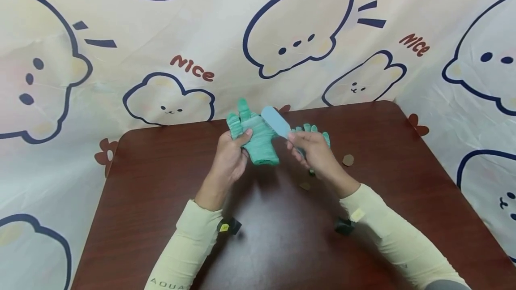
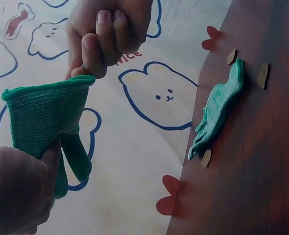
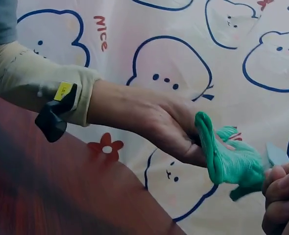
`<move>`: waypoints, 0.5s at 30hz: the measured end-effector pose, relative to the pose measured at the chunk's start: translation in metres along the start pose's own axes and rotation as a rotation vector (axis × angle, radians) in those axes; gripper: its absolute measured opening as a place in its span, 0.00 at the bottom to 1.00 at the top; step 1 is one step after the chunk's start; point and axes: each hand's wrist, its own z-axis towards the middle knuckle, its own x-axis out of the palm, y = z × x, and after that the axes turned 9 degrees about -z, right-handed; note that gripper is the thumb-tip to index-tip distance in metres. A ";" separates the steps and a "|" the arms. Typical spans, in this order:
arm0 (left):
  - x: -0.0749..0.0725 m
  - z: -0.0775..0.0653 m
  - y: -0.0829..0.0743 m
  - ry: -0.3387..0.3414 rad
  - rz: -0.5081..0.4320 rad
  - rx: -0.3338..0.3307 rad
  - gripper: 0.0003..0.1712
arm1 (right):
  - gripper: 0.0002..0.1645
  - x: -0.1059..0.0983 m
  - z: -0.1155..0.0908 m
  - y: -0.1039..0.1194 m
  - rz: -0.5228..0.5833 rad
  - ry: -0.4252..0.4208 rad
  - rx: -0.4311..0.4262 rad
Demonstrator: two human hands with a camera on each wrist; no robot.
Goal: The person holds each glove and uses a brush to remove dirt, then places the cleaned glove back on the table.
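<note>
My left hand (image 1: 231, 158) holds up a green knit glove (image 1: 262, 147) by its side, thumb over the palm and the cuff toward me. In my right hand (image 1: 312, 149) is a light-blue brush (image 1: 276, 121) with a flat oval head, its handle inside the curled fingers. The brush head overlaps the glove's upper right part in the head view. From the right wrist, the brush (image 3: 277, 154) shows only partly, close by the glove (image 3: 232, 164). A second green glove (image 2: 218, 110) lies on the table, partly behind my right hand in the head view.
Several small brown flat pieces (image 1: 348, 160) lie on the dark wooden table (image 1: 161, 178) around the second glove. A pale cloth with cartoon drawings (image 1: 225, 26) hangs behind and beside the table. Each wrist carries a small black camera (image 1: 229, 226).
</note>
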 end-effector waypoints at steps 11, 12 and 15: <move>-0.005 0.002 -0.009 -0.021 0.025 -0.016 0.26 | 0.22 -0.030 -0.002 -0.013 0.158 -0.016 0.021; -0.005 0.003 -0.007 -0.016 0.022 -0.019 0.26 | 0.22 -0.025 -0.004 -0.011 0.157 0.015 0.006; -0.001 0.006 0.002 -0.009 0.017 -0.024 0.25 | 0.22 -0.006 -0.008 -0.003 0.128 0.106 -0.023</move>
